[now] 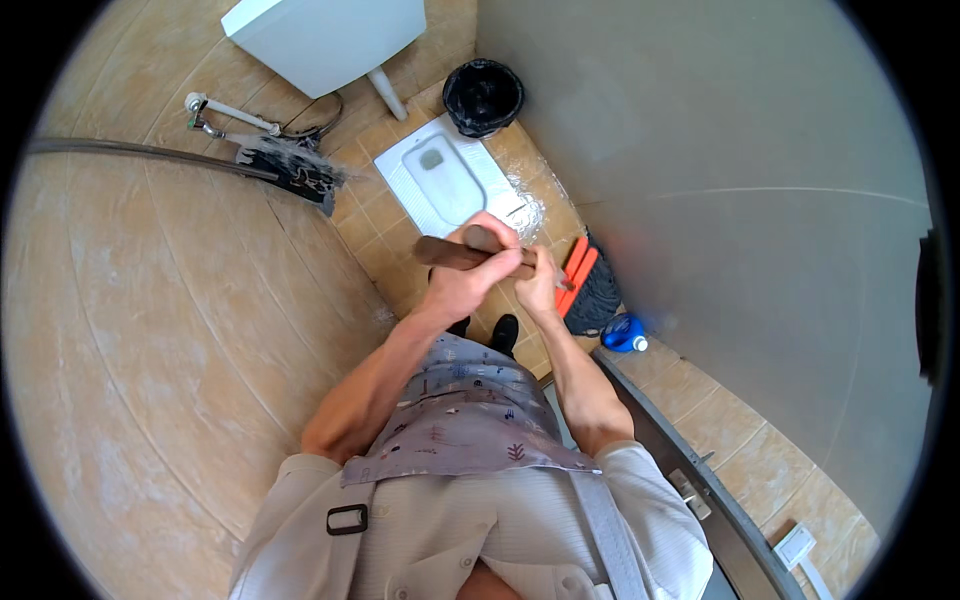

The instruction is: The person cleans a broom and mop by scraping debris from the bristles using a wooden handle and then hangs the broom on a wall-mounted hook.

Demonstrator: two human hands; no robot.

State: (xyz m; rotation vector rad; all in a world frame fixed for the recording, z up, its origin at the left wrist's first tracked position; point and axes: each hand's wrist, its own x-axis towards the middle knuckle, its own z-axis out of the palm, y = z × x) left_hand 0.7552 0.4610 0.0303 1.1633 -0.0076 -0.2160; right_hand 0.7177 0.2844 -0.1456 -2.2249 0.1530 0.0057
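My left hand [469,281] and my right hand [538,283] are closed around brown wooden handles [450,253], the left hand nearer the rounded ends. Two brown ends show at my left hand; whether they belong to one tool or two, I cannot tell. Beyond my right hand lies an orange double-bar mop clamp [577,274] with dark grey mop material [596,296] beside it on the floor. Ahead of my hands is a white squat toilet [450,176] set in tiles. My shoes show below my hands, under a patterned apron [480,405].
A black-lined bin [484,97] stands by the toilet's far corner. Water sprays from a wall tap [206,127] over a black broom head [292,172] on a metal pole. A white cistern [330,37] hangs above. A blue bottle [622,333] stands by the grey partition [712,150].
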